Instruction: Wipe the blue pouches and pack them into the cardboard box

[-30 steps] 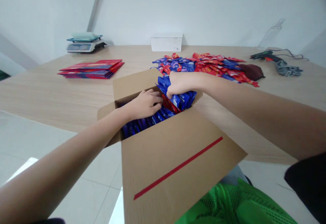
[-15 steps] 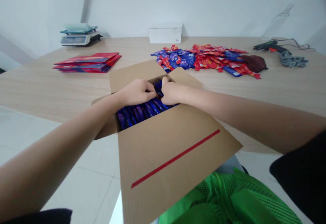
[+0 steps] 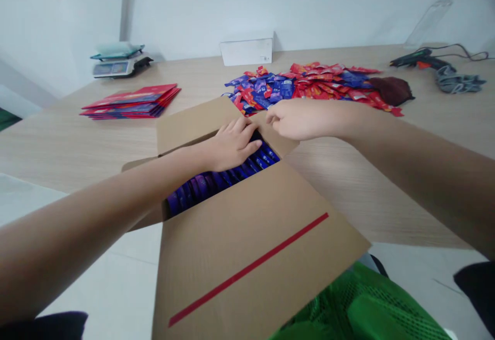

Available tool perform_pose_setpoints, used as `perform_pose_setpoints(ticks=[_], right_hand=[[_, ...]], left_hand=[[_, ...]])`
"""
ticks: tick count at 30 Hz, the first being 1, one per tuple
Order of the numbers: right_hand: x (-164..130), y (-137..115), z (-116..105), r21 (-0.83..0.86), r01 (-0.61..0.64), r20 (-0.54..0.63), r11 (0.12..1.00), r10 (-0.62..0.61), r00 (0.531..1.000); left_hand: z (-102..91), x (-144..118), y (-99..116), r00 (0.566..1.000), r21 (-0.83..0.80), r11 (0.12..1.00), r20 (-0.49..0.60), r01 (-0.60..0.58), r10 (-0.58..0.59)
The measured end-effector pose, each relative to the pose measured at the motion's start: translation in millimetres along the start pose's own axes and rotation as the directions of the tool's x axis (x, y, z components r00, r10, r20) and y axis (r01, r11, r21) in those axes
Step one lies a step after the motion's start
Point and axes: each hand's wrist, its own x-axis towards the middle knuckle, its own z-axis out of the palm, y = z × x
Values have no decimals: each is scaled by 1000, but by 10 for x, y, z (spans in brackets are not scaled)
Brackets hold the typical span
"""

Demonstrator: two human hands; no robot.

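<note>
An open cardboard box [image 3: 224, 247] is tightly filled with a row of blue and purple packets [image 3: 201, 186] standing on edge. My left hand [image 3: 236, 145] lies over the packets near the far side of the box, fingers stretched and slightly spread, holding nothing. Its palm hides part of the row. Above the box's right flap [image 3: 284, 141] is my right hand [image 3: 292, 119], its fingers curled in, with nothing visible in them. Just beyond it lies a pile of red and blue packets [image 3: 280, 88].
At the left stand a stack of red and blue flat packages [image 3: 131, 102] and a scale [image 3: 119, 66]. A white box [image 3: 246, 52] is by the wall. To the right are a maroon cloth [image 3: 394, 91], a corded black tool [image 3: 417, 61] and a grey bundle [image 3: 458, 81]. Green mesh [image 3: 371, 304] is below.
My right hand has come up out of the box and moved right, over the flap. My left hand has flattened and spread over the packets. The view has shifted slightly.
</note>
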Motion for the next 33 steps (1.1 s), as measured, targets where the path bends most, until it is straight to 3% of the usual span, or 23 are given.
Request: perform_pose_setpoints(ticks=[7, 9, 11, 13, 15, 18, 21, 23, 26, 29, 33], right_hand=[[-41, 81, 210, -16, 118, 117, 993, -116, 986], [-67, 44, 266, -9, 117, 75, 993, -116, 990], [-133, 14, 293, -13, 112, -41, 994, -112, 993], [-216, -2, 287, 26, 127, -217, 992, -118, 969], [-279, -2, 258, 100, 205, -318, 974, -164, 934], [-289, 13, 220, 189, 241, -226, 952, -197, 954], [-234, 2, 248, 211, 155, -116, 965, -133, 984], [-203, -31, 292, 201, 145, -94, 969, -129, 987], [-201, -87, 338, 174, 171, -53, 970, -164, 985], [-238, -103, 329, 158, 211, 1, 965, -213, 977], [-247, -74, 283, 181, 230, -171, 956, -200, 965]], left_hand=[[172, -54, 159, 955, 149, 974, 218, 169, -199], [189, -56, 206, 958, 176, 968, 193, 181, -214], [183, -62, 228, 969, 159, 969, 130, 187, -209], [120, -98, 202, 977, 55, 982, 110, 179, -184], [-15, -184, 120, 986, -116, 983, 104, 145, -133], [-282, -405, -67, 991, -272, 953, 28, 134, -131], [-469, -640, -231, 975, -278, 939, -32, 203, -221], [-491, -742, -290, 969, -280, 937, -66, 210, -237], [-370, -775, -308, 978, -243, 956, -89, 161, -187], [-154, -718, -273, 989, -165, 976, -8, 146, -149], [44, -657, -212, 968, 27, 977, 135, 210, -212]])
